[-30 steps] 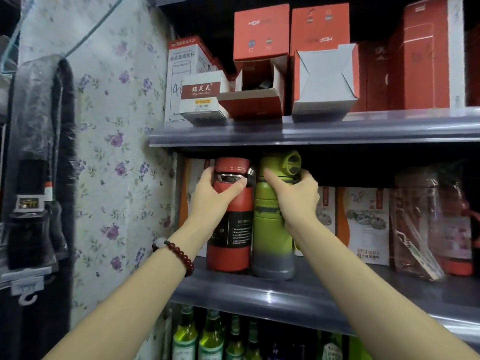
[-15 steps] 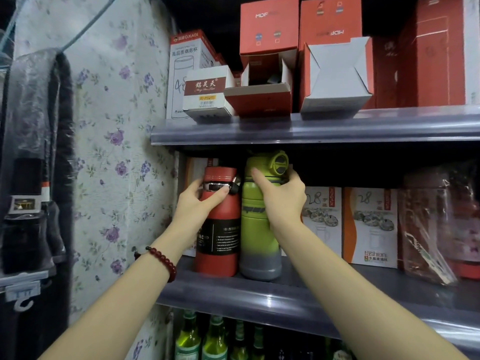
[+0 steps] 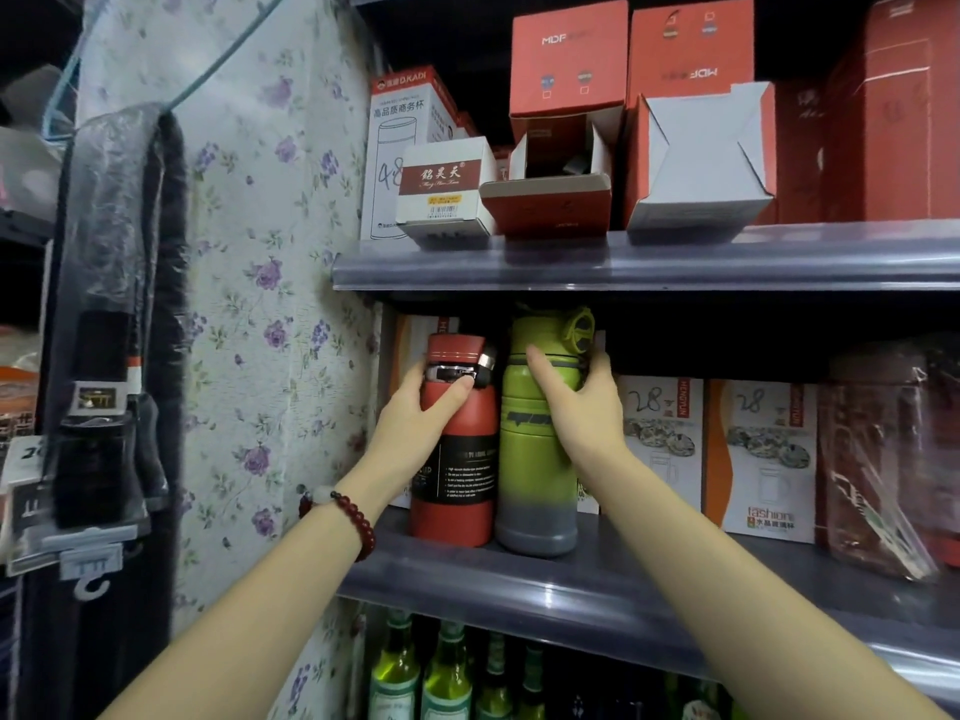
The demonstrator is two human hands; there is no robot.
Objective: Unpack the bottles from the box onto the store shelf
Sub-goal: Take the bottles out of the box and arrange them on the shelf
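The left hand [image 3: 415, 423] wraps the matte red bottle [image 3: 457, 444]; the right hand [image 3: 582, 407] curls round the green bottle [image 3: 535, 439] — both cylinders upright, touching, on the glossy grey shelf [image 3: 597, 589].

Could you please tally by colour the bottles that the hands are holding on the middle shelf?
Red bottle, held by the left hand: 1
Green bottle, held by the right hand: 1
Total: 2
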